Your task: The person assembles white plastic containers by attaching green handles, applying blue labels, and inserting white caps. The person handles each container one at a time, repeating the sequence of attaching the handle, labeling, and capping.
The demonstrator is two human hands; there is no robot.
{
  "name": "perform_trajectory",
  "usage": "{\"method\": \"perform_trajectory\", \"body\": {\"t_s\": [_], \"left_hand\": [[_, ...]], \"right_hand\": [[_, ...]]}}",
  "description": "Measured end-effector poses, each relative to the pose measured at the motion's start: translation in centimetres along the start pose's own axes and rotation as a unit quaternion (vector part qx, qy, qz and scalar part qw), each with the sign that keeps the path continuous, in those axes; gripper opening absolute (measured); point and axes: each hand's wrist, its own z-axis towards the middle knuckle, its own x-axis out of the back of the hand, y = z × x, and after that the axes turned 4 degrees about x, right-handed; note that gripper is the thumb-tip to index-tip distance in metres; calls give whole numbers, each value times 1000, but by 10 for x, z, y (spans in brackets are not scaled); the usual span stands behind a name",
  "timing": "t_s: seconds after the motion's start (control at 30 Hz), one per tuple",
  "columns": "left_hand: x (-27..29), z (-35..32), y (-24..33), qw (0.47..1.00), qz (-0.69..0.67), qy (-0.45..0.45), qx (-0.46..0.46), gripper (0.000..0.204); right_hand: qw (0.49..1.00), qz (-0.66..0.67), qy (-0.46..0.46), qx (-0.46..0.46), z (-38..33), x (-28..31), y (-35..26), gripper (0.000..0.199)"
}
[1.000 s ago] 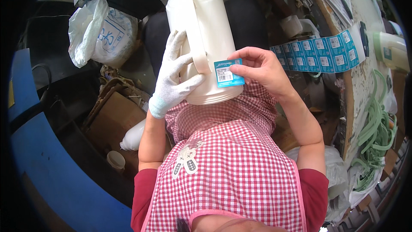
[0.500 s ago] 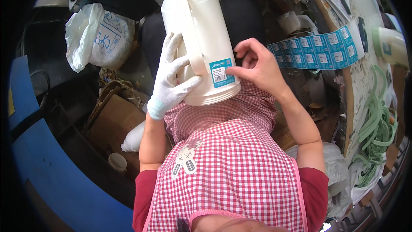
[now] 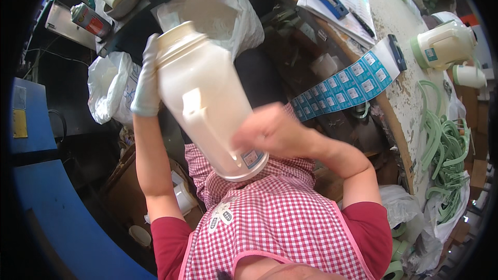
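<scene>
A cream plastic jug body (image 3: 199, 80) with a moulded handle leans tilted across my lap, its threaded neck at the upper left. My left hand (image 3: 148, 80), in a white glove, grips it from the left side near the neck, some of its fingers hidden behind. A blue and white label (image 3: 252, 158) is stuck low on the jug, below the handle. Bare and smeared by motion, my right hand (image 3: 272, 132) is over the lower right side, just above that label. Its fingers look curled, but whether they touch the jug I cannot tell.
A sheet of blue labels (image 3: 342, 87) hangs off the worn bench (image 3: 402, 36) on the right. On the bench are a blue-handled cutter (image 3: 327, 0), papers, a finished jug (image 3: 443, 46) and green straps (image 3: 443, 161). White plastic bags (image 3: 111, 85) stand on the left; a blue panel (image 3: 62, 212) borders them.
The jug has swung left and tilted, neck toward the left. My left hand has moved from the handle up to the neck side. My right hand has shifted left and down across the jug.
</scene>
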Motion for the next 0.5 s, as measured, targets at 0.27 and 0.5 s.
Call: {"method": "perform_trajectory", "body": {"t_s": [0.27, 0.5], "left_hand": [[-74, 8, -40, 942, 249, -160, -157, 59], [-99, -1, -24, 902, 376, -146, -152, 88]], "right_hand": [[896, -242, 254, 273, 62, 91, -11, 28], [940, -254, 22, 229, 37, 117, -5, 34]]}}
